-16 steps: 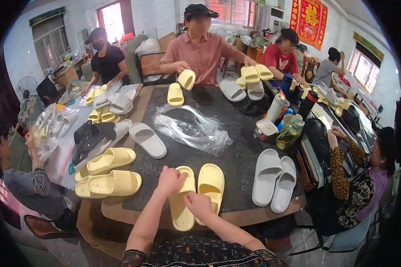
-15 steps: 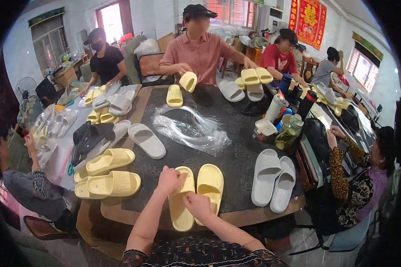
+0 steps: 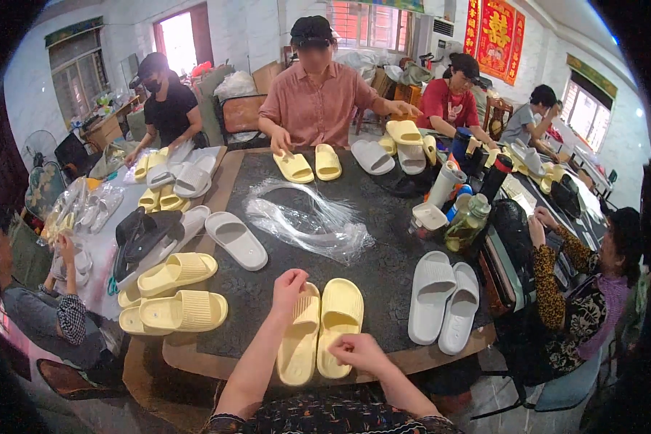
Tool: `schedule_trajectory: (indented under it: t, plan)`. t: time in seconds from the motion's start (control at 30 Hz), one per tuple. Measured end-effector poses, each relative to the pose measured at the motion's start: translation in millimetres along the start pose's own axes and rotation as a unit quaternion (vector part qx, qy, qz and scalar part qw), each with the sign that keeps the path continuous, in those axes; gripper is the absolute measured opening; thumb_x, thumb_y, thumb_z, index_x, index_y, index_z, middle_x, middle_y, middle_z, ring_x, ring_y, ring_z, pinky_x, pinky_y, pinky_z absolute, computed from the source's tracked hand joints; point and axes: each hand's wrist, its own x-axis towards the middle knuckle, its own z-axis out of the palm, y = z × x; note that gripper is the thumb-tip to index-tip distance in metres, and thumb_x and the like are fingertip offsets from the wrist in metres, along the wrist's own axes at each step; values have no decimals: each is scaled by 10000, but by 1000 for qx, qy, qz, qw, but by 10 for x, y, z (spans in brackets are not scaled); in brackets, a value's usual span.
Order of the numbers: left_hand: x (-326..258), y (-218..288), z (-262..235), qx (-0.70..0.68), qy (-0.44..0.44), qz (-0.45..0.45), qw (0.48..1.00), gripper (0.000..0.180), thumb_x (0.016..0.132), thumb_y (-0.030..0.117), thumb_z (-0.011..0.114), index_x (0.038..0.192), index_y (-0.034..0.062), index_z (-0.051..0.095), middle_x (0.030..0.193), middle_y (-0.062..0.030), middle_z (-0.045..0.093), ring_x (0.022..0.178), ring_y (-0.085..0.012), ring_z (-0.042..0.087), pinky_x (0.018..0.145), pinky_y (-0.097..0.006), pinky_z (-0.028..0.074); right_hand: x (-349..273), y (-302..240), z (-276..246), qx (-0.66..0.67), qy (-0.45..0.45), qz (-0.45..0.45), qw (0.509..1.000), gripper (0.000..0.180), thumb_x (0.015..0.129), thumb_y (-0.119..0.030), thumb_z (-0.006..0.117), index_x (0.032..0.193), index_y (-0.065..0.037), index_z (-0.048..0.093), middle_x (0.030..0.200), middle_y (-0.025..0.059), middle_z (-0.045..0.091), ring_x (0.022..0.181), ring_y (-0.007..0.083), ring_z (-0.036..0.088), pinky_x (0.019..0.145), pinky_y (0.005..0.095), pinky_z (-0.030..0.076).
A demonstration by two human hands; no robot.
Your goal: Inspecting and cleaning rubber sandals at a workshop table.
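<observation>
A pair of yellow slide slippers lies on the dark mat right before me, toes pointing away. My left hand point(image 3: 289, 294) is over the toe end of the left slipper point(image 3: 295, 358), its fingers closed; anything in them is too small to make out. My right hand point(image 3: 360, 353) hovers at the heel part of the right slipper point(image 3: 341, 304), fingers pinched together, and what they hold, if anything, does not show. Beyond the pair lies a loose bundle of clear plastic strands point(image 3: 304, 220).
Yellow slippers point(image 3: 184, 311) and a grey slipper point(image 3: 236, 240) lie to the left, a grey pair point(image 3: 441, 304) to the right. Bottles point(image 3: 470, 223) stand at the back right. Across the table, a person point(image 3: 322, 98) handles yellow slippers; other people sit around.
My right hand has moved from the left slipper to the right slipper's heel. My left hand has shifted slightly right. The person opposite has set a yellow slipper down on the table.
</observation>
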Motion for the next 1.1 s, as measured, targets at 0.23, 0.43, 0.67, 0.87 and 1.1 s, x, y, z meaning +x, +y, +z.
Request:
schedule_trajectory:
  t: [0.23, 0.43, 0.67, 0.87, 1.1]
  plan:
    - [-63, 59, -73, -72, 57, 1, 996, 129, 914, 136, 577, 880, 27, 636, 682, 25, 541, 633, -58, 488, 590, -205, 391, -682, 25, -934, 135, 94, 60, 985, 114, 831, -119, 686, 819, -6, 675, 686, 25, 639, 615, 69, 574, 540, 209, 439]
    - [-38, 28, -56, -3, 47, 2, 999, 142, 908, 154, 592, 849, 34, 641, 678, 30, 538, 640, -57, 489, 602, -209, 387, -371, 234, -793, 282, 254, -103, 919, 37, 830, -47, 653, 806, -20, 645, 734, 55, 639, 564, 79, 533, 507, 205, 425]
    - [-22, 7, -53, 6, 18, 4, 1000, 126, 888, 149, 612, 848, 35, 648, 675, 31, 551, 632, -49, 491, 586, -208, 396, -147, -58, -277, 506, 134, -88, 848, 198, 949, -213, 524, 785, -106, 493, 691, 41, 592, 446, 83, 449, 384, 196, 343]
    - [-45, 252, 130, 293, -110, 11, 950, 222, 881, 206, 602, 930, -2, 659, 788, -52, 666, 743, -138, 617, 719, -291, 489, 17, 172, 6, 361, -76, 139, 919, 226, 964, -210, 463, 759, -115, 469, 597, -35, 433, 423, 50, 333, 386, 202, 241]
    - [54, 90, 243, 313, -226, 46, 921, 251, 865, 248, 597, 957, 19, 639, 850, -141, 659, 789, -235, 631, 724, -347, 484, 490, 215, 162, 653, 33, 153, 741, 120, 977, -94, 397, 875, -53, 447, 700, -16, 406, 505, 66, 325, 443, 208, 286]
